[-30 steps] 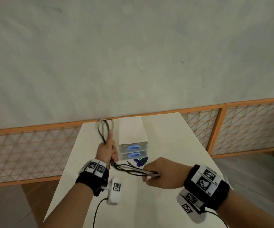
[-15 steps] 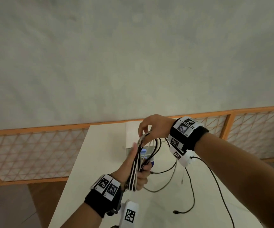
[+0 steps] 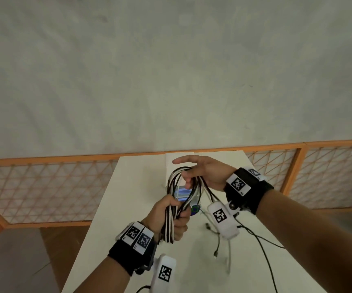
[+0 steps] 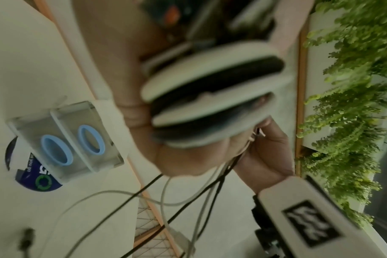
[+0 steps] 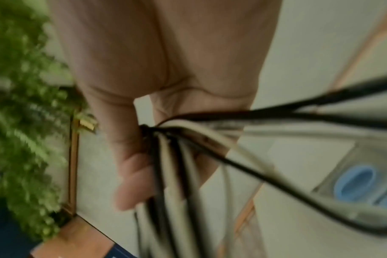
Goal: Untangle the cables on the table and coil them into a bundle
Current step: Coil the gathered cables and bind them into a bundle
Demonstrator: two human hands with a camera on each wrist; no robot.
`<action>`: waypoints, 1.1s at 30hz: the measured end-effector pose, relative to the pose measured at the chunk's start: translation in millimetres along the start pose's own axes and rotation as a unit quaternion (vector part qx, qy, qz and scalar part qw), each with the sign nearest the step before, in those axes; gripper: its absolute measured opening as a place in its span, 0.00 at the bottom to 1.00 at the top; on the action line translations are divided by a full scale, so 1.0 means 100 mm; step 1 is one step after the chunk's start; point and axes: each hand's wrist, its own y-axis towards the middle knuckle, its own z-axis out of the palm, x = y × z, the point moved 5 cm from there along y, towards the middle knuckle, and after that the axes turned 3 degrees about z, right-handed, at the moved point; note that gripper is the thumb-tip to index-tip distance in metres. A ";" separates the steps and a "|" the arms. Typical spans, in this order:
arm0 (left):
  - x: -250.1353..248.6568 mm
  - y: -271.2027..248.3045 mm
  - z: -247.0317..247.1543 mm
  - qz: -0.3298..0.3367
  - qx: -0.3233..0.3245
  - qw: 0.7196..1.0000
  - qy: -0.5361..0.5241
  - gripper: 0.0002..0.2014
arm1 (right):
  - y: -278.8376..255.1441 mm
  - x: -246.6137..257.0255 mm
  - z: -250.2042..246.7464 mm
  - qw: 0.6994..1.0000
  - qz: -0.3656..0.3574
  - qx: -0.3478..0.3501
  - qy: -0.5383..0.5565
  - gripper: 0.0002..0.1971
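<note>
A bundle of black and white cables point(image 3: 178, 187) hangs in long loops above the white table point(image 3: 133, 187). My left hand point(image 3: 172, 218) grips the lower part of the loops in its fist. My right hand point(image 3: 200, 172) is at the top of the loops, fingers hooked round the strands and index finger stretched out. In the right wrist view the cables point(image 5: 175, 165) run between my curled fingers point(image 5: 130, 174). Up close in the left wrist view the loops point(image 4: 210, 97) look blurred. Loose cable ends point(image 3: 217, 248) trail down onto the table at the right.
A clear plastic box with two blue rings point(image 3: 183, 192) stands just behind the loops, with a white box point(image 3: 175, 163) beyond it and a blue round label point(image 3: 195, 210) beside it. An orange lattice fence point(image 3: 44, 187) runs behind the table. Green plants point(image 4: 342, 104) hang off to one side.
My right hand rose from low beside the left hand to the top of the loops, carrying cable with it. The bundle in my left hand grew longer and thicker.
</note>
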 end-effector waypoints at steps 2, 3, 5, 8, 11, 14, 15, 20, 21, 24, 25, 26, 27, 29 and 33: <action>-0.02 0.02 -0.02 0.011 0.012 1.000 -0.005 0.14 | 0.00 -0.02 0.06 0.998 -0.007 -0.018 0.055 0.17; -0.03 0.03 -0.03 0.016 0.014 1.000 -0.005 0.14 | 0.00 -0.03 0.09 0.998 -0.003 -0.024 0.057 0.15; -0.02 0.02 -0.03 0.021 0.007 1.000 0.000 0.14 | 0.01 -0.05 0.14 0.998 0.004 -0.036 0.053 0.12; -0.02 0.01 -0.04 0.039 -0.046 0.998 0.017 0.11 | 0.01 -0.04 0.18 0.997 0.007 -0.061 0.039 0.06; -0.02 0.02 -0.04 0.077 -0.108 0.991 0.015 0.12 | 0.01 -0.04 0.17 0.994 0.003 -0.105 0.034 0.06; -0.03 0.02 0.00 0.085 -0.152 0.980 0.092 0.07 | 0.03 -0.04 0.17 0.989 -0.018 -0.138 0.044 0.13; -0.04 0.02 0.02 0.086 -0.158 0.976 0.122 0.08 | 0.04 -0.04 0.18 0.988 -0.025 -0.144 0.047 0.14; -0.08 0.07 0.17 0.116 -0.161 0.963 0.184 0.08 | 0.03 -0.04 0.26 0.981 -0.052 -0.180 0.052 0.16; -0.09 0.09 0.15 0.132 -0.173 0.957 0.192 0.09 | 0.02 -0.04 0.27 0.979 -0.059 -0.187 0.056 0.16; -0.08 0.07 0.14 0.137 -0.209 0.950 0.189 0.03 | -0.01 -0.05 0.28 0.972 -0.080 -0.208 0.075 0.16; -0.09 0.06 0.15 0.136 -0.216 0.949 0.185 0.01 | -0.02 -0.05 0.28 0.970 -0.086 -0.212 0.082 0.16; -0.10 0.06 0.15 0.146 -0.216 0.949 0.177 0.06 | -0.02 -0.05 0.28 0.969 -0.094 -0.212 0.087 0.15; -0.11 0.06 0.17 0.156 -0.204 0.954 0.156 0.10 | -0.03 -0.04 0.29 0.970 -0.104 -0.206 0.081 0.13; -0.14 0.06 0.20 0.178 -0.189 0.961 0.099 0.13 | -0.04 0.00 0.28 0.972 -0.123 -0.199 0.001 0.08; -0.27 0.00 0.10 0.210 -0.251 0.943 0.058 0.15 | -0.11 -0.28 0.21 0.983 -0.049 -0.142 -0.105 0.29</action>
